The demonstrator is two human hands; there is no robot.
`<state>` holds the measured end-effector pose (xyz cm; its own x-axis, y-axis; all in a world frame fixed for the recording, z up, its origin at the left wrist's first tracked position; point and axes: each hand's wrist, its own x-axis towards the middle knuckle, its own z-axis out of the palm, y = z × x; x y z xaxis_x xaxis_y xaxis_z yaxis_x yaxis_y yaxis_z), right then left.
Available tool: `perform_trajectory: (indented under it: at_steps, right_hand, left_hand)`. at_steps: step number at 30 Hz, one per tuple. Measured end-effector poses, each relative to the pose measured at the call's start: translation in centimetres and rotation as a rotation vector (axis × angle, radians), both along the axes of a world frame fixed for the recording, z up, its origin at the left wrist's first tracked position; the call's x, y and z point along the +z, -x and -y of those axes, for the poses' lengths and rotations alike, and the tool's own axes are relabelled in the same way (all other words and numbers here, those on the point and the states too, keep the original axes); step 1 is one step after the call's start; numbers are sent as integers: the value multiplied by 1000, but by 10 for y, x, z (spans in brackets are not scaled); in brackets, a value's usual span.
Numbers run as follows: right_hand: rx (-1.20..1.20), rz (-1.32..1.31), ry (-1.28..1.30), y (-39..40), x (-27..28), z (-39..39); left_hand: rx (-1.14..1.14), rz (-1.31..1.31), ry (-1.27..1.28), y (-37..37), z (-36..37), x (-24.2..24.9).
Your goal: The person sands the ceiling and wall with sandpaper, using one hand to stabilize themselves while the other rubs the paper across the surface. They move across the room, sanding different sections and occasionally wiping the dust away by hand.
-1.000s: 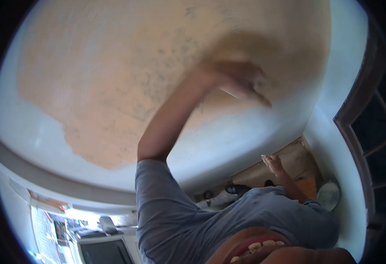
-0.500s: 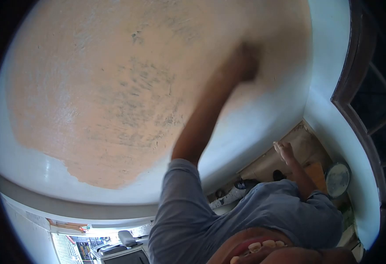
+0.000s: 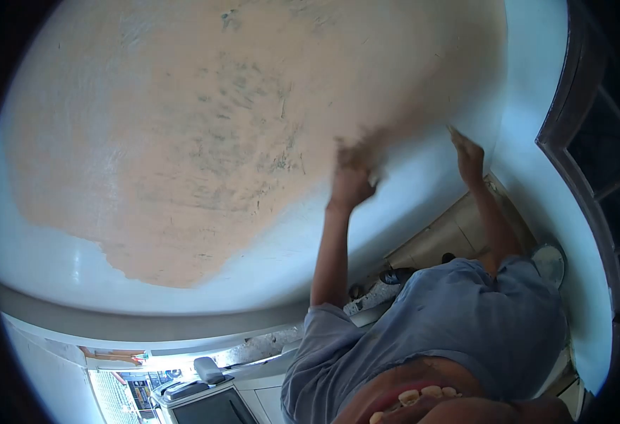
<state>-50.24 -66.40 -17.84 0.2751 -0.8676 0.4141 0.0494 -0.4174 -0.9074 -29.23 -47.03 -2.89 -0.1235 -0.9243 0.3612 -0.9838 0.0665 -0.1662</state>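
Observation:
In front of me, a peach-coloured patch (image 3: 162, 155) with dark scuffs covers most of the pale wall (image 3: 267, 279). My left hand (image 3: 354, 180) is raised near the patch's lower right edge. Motion smears its fingers, and I cannot make out whether it holds anything or touches the wall. Further right, my right hand (image 3: 469, 159) is lifted near the wall corner, its fingers stretched upward with a pale tip; nothing plainly shows in it. A blurred shadow falls on the wall between and above both hands.
A round pale bucket (image 3: 550, 265) stands on the floor at the right, partly behind my sleeve. Dark footwear (image 3: 397, 275) shows below. A brown frame (image 3: 571, 106) edges the right wall. At lower left are a ledge (image 3: 147, 321) and a dark-topped appliance (image 3: 207, 410).
My left hand has moved down and left, off the upper right of the patch. My right hand has risen from near the floor line to the wall corner, its fingers straightening.

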Motion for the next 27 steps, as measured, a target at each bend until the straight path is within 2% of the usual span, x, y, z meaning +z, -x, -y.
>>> perform_trajectory:
  at_steps: [1, 2, 3, 4, 6, 9, 11, 12, 14, 16, 18, 20, 21, 24, 27]
  right_hand:
    - [-39, 27, 77, -12, 22, 10]
    - [-76, 56, 156, -25, 48, 18]
    - [-120, 129, 309, -35, 78, 25]
    - [-164, 205, 461, -46, 107, 31]
    - [-254, 277, 607, -71, 149, 57]
    - [-401, 307, 734, -96, 207, 88]
    - [-301, 276, 562, -108, 226, 102]
    - [-311, 282, 566, -115, 231, 93]
    - [-402, 276, 744, -128, 219, 56]
    - [-349, 215, 888, -145, 160, 30]
    - [-185, 110, 1047, -150, 102, 11]
    - [-198, 90, 1077, -150, 108, 14]
    - [-225, 81, 1092, -152, 116, 16]
    - [-252, 42, 1255, -138, 247, 28]
    - [-267, 213, 1081, -127, 388, 26]
  left_hand:
    - [90, -326, -565, 19, -8, 4]
    - [196, -744, -576, 31, -21, -5]
    - [115, -781, -339, 34, -36, -13]
    - [111, -781, -333, 32, -49, -16]
    - [41, -516, 288, 20, -78, -13]
    - [276, -682, 474, 1, -138, -15]
    - [376, -752, 567, -8, -174, -26]
    - [413, -792, 610, -10, -191, -37]
    - [525, -871, 687, -14, -221, -73]
    - [581, -920, 665, -5, -249, -107]
    - [654, -977, 652, 1, -254, -117]
    - [730, -579, 581, 5, -260, -114]
    - [765, -571, 513, -2, -267, -108]
    - [813, -232, 608, -49, -281, -73]
    - [846, -58, 801, -109, -289, -24]
